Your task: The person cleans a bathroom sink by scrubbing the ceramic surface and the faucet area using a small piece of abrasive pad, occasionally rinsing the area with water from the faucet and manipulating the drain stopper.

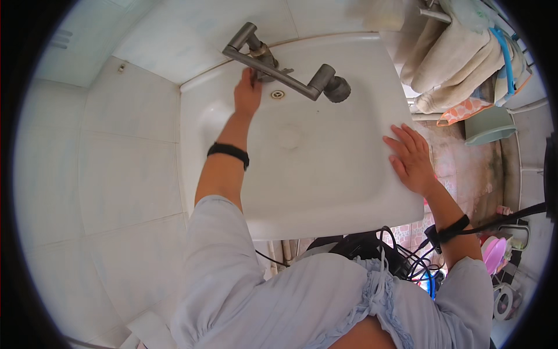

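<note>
A grey jointed faucet (273, 71) reaches over the white sink (314, 168) from its back left corner. My left hand (248, 96) is at the faucet's base, its fingers closed against the left side of the body; the fingertips are partly hidden there. The round spout head (337, 89) hangs over the basin, and no water shows coming from it. Below the faucet lies a small round drain fitting (278, 94). My right hand (411, 161) rests on the sink's right rim with its fingers spread, holding nothing.
Light towels (450, 64) hang at the back right above a pale green basin (490, 126). Black cables (415, 262) run between my body and the sink's front edge; one reaches my right wrist strap. Tiled wall (128, 157) borders the left. A pink basin (494, 254) stands at the lower right.
</note>
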A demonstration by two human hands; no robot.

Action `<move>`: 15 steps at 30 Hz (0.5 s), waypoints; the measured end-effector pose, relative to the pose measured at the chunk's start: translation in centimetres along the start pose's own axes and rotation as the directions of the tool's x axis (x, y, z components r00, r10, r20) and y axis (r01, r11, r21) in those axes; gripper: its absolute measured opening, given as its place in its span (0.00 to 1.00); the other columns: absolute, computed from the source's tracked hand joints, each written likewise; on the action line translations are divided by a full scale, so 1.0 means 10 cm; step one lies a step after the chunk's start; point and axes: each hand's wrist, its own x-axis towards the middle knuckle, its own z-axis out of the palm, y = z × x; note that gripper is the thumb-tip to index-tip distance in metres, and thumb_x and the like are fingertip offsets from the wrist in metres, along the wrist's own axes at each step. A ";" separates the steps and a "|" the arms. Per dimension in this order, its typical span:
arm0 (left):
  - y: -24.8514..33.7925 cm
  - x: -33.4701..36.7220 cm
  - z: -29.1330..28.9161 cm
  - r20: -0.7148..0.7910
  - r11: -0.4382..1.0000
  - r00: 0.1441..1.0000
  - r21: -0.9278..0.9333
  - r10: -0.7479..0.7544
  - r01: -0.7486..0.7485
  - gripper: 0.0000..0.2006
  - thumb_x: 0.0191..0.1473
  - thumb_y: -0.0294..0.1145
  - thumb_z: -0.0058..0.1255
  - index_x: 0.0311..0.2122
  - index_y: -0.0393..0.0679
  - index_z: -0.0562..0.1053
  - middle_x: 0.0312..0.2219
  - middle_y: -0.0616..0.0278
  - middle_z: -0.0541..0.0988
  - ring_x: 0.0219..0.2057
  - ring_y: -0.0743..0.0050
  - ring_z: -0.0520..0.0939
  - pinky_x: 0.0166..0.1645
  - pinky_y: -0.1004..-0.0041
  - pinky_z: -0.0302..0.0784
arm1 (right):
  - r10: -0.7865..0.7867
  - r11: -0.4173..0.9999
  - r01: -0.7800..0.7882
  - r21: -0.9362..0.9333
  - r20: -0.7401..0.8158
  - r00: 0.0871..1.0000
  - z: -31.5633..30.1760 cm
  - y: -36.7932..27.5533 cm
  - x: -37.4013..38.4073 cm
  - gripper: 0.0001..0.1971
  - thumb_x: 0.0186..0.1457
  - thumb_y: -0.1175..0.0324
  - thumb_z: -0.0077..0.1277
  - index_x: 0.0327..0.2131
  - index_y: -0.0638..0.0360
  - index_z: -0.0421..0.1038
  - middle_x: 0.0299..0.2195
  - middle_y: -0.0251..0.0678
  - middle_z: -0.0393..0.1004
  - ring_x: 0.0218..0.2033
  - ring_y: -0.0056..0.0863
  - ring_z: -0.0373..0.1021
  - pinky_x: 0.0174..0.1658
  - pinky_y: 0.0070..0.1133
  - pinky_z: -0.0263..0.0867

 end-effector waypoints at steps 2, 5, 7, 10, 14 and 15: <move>0.09 -0.16 -0.11 0.020 0.999 1.000 -0.025 -0.021 0.021 0.13 0.48 0.29 0.44 0.42 0.44 0.64 0.32 0.47 0.74 0.35 0.45 0.73 0.36 0.58 0.68 | -0.017 1.000 0.017 0.009 -0.030 0.999 0.02 0.01 0.00 0.19 0.49 0.66 0.44 0.47 0.48 0.63 0.53 0.33 0.56 0.57 0.34 0.48 0.57 0.33 0.42; 0.07 -0.39 -0.24 0.015 0.997 1.000 -0.070 0.016 -0.015 0.13 0.48 0.28 0.44 0.42 0.45 0.64 0.34 0.48 0.73 0.36 0.45 0.73 0.37 0.59 0.69 | -0.042 0.998 0.043 0.035 -0.031 0.999 0.05 -0.02 0.03 0.19 0.49 0.66 0.43 0.47 0.47 0.63 0.53 0.33 0.56 0.57 0.34 0.48 0.57 0.33 0.42; -0.03 -0.53 -0.30 0.305 0.959 0.915 0.023 0.262 -0.282 0.14 0.48 0.27 0.43 0.42 0.47 0.65 0.32 0.49 0.74 0.35 0.47 0.73 0.37 0.61 0.70 | -0.038 0.999 0.039 0.028 -0.034 0.999 0.05 0.00 0.03 0.19 0.49 0.65 0.43 0.47 0.47 0.63 0.53 0.32 0.56 0.57 0.34 0.48 0.57 0.33 0.42; -0.02 -0.69 -0.46 0.231 0.997 0.970 -0.016 -0.072 0.078 0.13 0.49 0.25 0.40 0.42 0.49 0.66 0.29 0.52 0.74 0.31 0.54 0.75 0.35 0.66 0.71 | -0.031 0.999 0.033 0.027 -0.053 0.998 0.03 0.00 0.05 0.19 0.49 0.65 0.43 0.47 0.47 0.63 0.53 0.32 0.56 0.57 0.34 0.48 0.57 0.33 0.42; -0.10 -0.30 -0.72 -0.354 0.990 0.925 -0.030 -0.138 0.136 0.12 0.51 0.28 0.42 0.43 0.46 0.66 0.29 0.54 0.76 0.30 0.61 0.77 0.36 0.70 0.71 | -0.056 0.998 0.058 0.015 -0.095 0.994 0.07 0.02 0.02 0.19 0.49 0.65 0.44 0.47 0.47 0.63 0.53 0.32 0.56 0.56 0.34 0.48 0.56 0.33 0.43; -0.15 -0.19 -0.73 -0.363 0.997 0.929 0.015 -0.065 0.076 0.12 0.51 0.28 0.42 0.43 0.45 0.66 0.30 0.54 0.76 0.30 0.59 0.77 0.35 0.69 0.72 | -0.052 0.998 0.054 0.020 -0.092 0.994 0.07 0.02 0.02 0.19 0.49 0.65 0.44 0.47 0.47 0.63 0.53 0.32 0.56 0.56 0.34 0.48 0.56 0.33 0.43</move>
